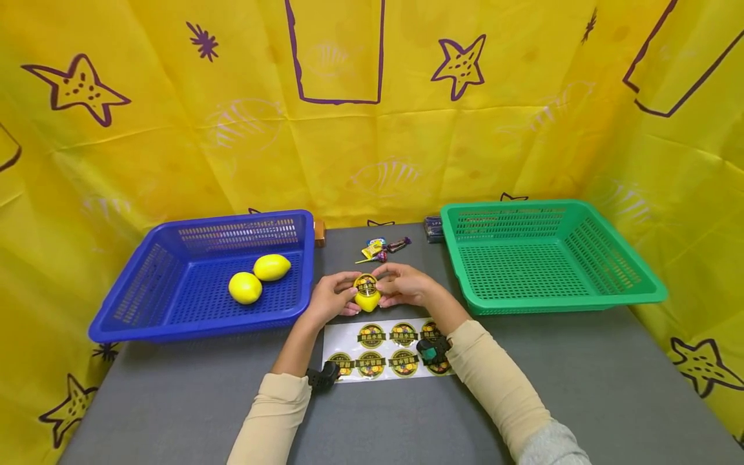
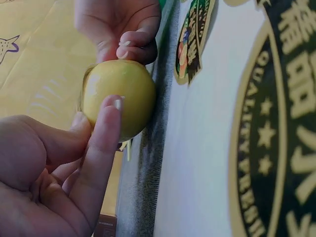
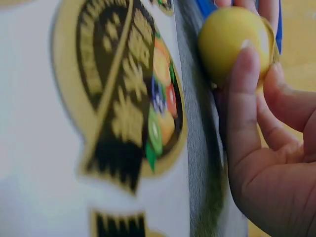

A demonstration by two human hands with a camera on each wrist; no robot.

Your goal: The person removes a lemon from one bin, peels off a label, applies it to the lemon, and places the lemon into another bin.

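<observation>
Both hands hold one yellow lemon [image 1: 367,303] between them, just beyond a white sticker sheet [image 1: 339,337]. On the lemon's upper side lies a round black-and-gold sticker [image 1: 366,285], its edge standing slightly off the peel in the wrist views. My left hand [image 1: 334,297] grips the lemon from the left, thumb near the sticker and a finger along the side [image 2: 106,123]. From the right, my right hand [image 1: 409,285] pinches it the same way, a fingertip against the peel [image 3: 245,64]. Several matching stickers remain on the sheet, partly under the wrists.
At the left, a blue basket [image 1: 200,329] contains two lemons [image 1: 258,278]. A green basket [image 1: 558,302] stands at the right. Wrapped sweets and a lollipop [image 1: 380,256] lie behind the hands. Small boxes [image 1: 433,229] sit by the baskets, before a yellow cloth backdrop [image 1: 349,148].
</observation>
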